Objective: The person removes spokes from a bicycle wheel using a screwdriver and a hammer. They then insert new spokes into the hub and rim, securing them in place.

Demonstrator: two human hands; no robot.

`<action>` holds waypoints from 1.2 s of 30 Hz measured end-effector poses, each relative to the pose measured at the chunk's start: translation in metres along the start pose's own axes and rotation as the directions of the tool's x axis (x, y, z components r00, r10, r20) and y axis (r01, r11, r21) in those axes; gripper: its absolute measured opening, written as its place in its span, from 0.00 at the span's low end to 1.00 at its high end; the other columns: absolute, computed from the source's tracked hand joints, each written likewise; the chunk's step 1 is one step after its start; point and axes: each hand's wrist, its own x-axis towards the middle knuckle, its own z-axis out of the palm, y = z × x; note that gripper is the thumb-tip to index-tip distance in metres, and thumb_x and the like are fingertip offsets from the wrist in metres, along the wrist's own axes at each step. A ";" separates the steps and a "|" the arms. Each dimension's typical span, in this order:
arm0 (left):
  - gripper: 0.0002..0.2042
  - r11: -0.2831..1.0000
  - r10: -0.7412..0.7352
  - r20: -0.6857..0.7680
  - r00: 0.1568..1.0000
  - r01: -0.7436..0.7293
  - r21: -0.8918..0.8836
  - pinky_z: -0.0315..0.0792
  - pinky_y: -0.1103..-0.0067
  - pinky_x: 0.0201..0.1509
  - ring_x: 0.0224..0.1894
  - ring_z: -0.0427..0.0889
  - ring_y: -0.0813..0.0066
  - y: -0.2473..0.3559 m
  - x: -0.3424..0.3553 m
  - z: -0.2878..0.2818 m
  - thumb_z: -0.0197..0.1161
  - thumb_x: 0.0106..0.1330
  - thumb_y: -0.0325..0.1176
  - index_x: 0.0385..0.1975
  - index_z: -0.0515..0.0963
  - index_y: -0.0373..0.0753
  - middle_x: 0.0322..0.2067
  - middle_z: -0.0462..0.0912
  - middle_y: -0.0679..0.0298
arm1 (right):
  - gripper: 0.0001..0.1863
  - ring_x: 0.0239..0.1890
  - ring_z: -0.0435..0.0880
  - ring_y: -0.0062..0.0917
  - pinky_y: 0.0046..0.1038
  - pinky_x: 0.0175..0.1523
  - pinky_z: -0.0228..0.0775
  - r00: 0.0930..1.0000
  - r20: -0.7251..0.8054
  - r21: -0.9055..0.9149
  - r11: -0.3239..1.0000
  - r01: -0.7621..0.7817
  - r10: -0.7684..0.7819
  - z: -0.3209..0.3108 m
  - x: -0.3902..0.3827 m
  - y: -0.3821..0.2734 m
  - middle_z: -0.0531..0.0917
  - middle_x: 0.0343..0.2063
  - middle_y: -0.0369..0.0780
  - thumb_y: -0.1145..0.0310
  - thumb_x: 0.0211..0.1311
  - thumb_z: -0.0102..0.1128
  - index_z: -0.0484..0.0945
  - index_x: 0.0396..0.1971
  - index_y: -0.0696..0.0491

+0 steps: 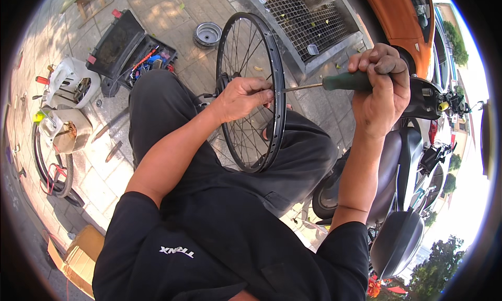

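Observation:
A black spoked bicycle wheel without a tyre (pixel 277 133) stands upright between my legs. My left hand (pixel 246 97) is closed at the near inner side of its rim, fingertips pinched by the spokes; whether they grip a spoke or something small there, I cannot make out clearly. My right hand (pixel 381 86) is wrapped round a green-handled screwdriver (pixel 340 82), held nearly level, its thin metal shaft reaching left to the outer face of the rim near my left fingertips.
An open toolbox (pixel 115 44), white cut containers (pixel 68 81), tyre loops (pixel 68 180), a metal dish (pixel 207 35) and cardboard (pixel 83 248) lie on the paving (pixel 99 191). A grated frame (pixel 303 24) is ahead; parked scooters (pixel 397 170) and an orange car (pixel 397 18) are at right.

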 end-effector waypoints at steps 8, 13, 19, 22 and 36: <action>0.08 0.998 -0.014 -0.013 1.000 0.015 0.068 0.79 0.76 0.47 0.39 0.84 0.75 0.003 0.000 0.001 0.60 0.76 0.25 0.45 0.82 0.27 0.36 0.84 0.61 | 0.07 0.34 0.77 0.29 0.37 0.39 0.77 0.994 0.066 0.095 0.993 0.076 -0.082 -0.006 -0.002 0.004 0.73 0.39 0.45 0.87 0.57 0.49 0.73 0.29 0.59; 0.08 0.997 0.007 -0.011 1.000 -0.007 0.072 0.79 0.77 0.46 0.39 0.84 0.75 -0.001 0.000 0.000 0.60 0.76 0.25 0.45 0.82 0.27 0.36 0.84 0.62 | 0.06 0.34 0.76 0.29 0.37 0.38 0.77 0.993 0.075 0.118 0.990 0.077 -0.086 -0.004 -0.003 0.003 0.73 0.38 0.45 0.86 0.59 0.52 0.72 0.29 0.58; 0.08 0.998 0.029 -0.009 1.000 -0.028 0.057 0.79 0.77 0.46 0.38 0.83 0.76 -0.004 0.001 0.000 0.60 0.76 0.26 0.45 0.82 0.27 0.36 0.84 0.62 | 0.05 0.36 0.75 0.28 0.36 0.40 0.74 0.990 0.118 0.085 0.994 0.070 -0.080 -0.005 -0.005 0.002 0.73 0.37 0.43 0.82 0.58 0.54 0.74 0.31 0.55; 0.09 0.999 0.022 -0.014 1.000 -0.022 0.032 0.77 0.78 0.45 0.37 0.82 0.78 0.000 0.001 0.003 0.60 0.76 0.27 0.44 0.83 0.28 0.34 0.85 0.63 | 0.06 0.33 0.76 0.28 0.36 0.37 0.77 0.990 0.086 0.092 0.990 0.108 -0.116 -0.003 -0.006 0.005 0.73 0.38 0.45 0.85 0.60 0.52 0.72 0.29 0.58; 0.11 0.999 -0.034 -0.013 0.999 0.034 -0.008 0.79 0.77 0.50 0.41 0.84 0.76 -0.001 -0.001 0.003 0.61 0.75 0.26 0.51 0.81 0.27 0.38 0.86 0.62 | 0.01 0.35 0.84 0.31 0.35 0.44 0.83 0.938 0.315 -0.392 0.881 0.266 -0.143 0.012 -0.016 -0.023 0.78 0.38 0.49 0.81 0.70 0.53 0.74 0.36 0.61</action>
